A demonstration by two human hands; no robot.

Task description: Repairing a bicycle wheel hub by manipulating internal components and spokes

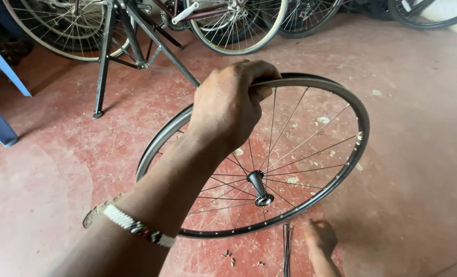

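L hand (233, 105) clenched on wheel rim (359, 149) top, bare floor (418, 205) to right. R hand (320, 238) by loose spokes (287, 249), blurred; grip unclear.

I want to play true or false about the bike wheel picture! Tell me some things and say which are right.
1. The left hand grips the top of the wheel rim. True.
2. The wheel has a fat black tyre on it. False: the rim is bare, with no tyre.
3. The right hand is down near the floor, beside a bundle of loose spokes. True.
4. The floor is green. False: it is worn red.
5. The wrist of the left arm wears a beaded band. True.
6. The wheel lies flat on a table. False: it is held tilted over the floor, and the hub sticks out at its middle.
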